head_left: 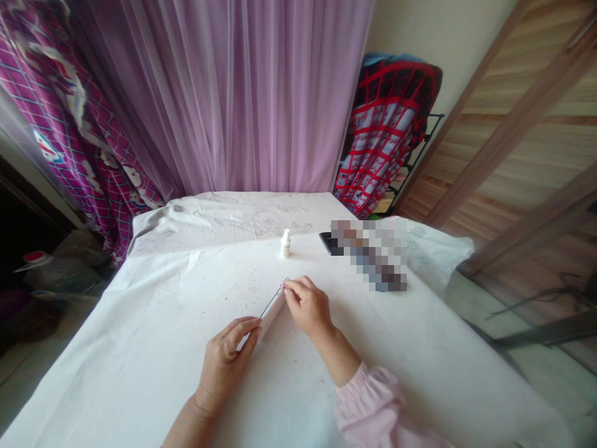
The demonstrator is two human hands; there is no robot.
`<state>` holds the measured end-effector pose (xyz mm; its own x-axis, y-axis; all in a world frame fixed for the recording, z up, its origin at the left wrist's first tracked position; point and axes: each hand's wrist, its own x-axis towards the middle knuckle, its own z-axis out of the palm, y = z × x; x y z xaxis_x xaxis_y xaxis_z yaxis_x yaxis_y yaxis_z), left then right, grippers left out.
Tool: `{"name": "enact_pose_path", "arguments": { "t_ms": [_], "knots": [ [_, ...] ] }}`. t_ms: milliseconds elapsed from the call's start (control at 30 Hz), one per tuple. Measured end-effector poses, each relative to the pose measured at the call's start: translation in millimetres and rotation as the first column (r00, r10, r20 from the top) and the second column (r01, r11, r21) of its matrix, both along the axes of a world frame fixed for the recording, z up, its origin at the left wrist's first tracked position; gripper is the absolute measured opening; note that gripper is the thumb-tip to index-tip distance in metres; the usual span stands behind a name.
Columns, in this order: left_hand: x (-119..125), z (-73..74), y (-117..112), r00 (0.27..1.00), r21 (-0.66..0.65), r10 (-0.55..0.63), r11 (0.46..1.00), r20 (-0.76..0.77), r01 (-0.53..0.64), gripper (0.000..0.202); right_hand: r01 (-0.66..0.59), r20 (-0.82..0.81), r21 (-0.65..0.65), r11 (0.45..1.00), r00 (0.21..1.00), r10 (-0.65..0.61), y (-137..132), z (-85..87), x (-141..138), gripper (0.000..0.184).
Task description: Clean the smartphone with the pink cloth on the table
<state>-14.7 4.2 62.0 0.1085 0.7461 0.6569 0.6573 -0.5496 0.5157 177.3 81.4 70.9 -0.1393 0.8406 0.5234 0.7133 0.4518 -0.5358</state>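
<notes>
A thin dark rod [270, 303] runs slantwise between my two hands, above the white-covered table. Along its lower side lies a pale, narrow strip [274, 313]; whether the two are joined I cannot tell. My left hand [228, 350] pinches the near end between thumb and fingers. At the far end, the fingertips of my right hand [308, 306] are closed on the rod's tip, where a small pinkish bit shows. Just beyond the hands stands a small white bottle [285, 244], upright, with a narrow nozzle top.
A white cloth [153, 354] covers the table. At the back right lie a dark flat object [329, 244], a pixelated patch and a white plastic bag [438, 246]. A purple curtain [261, 93] hangs behind; a wooden door [513, 137] is on the right.
</notes>
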Motion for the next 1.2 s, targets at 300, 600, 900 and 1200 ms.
{"name": "enact_pose_path", "arguments": {
  "t_ms": [300,600,900,1200],
  "knots": [
    [-7.8,3.2,-0.6,0.972,-0.020,-0.080,0.997,-0.221,0.078,0.022,0.073,-0.086,-0.069,0.995,0.993,-0.079,5.3,-6.2,12.7,0.020],
    [-22.5,15.2,2.0,0.862,0.088,-0.071,0.987,-0.502,0.133,0.033,0.017,-0.133,-0.069,0.997,0.991,-0.026,6.2,-5.9,10.6,0.019],
    [-12.0,31.1,25.4,0.712,0.049,-0.139,0.970,-0.688,0.237,0.025,-0.039,-0.098,-0.113,0.993,0.995,0.028,5.5,-7.3,4.2,0.020],
    [23.5,24.5,60.1,0.772,-0.012,-0.245,0.956,-0.587,0.294,0.015,0.041,-0.118,-0.125,0.991,0.991,-0.056,12.4,-11.2,26.5,0.020]
  ]
}}
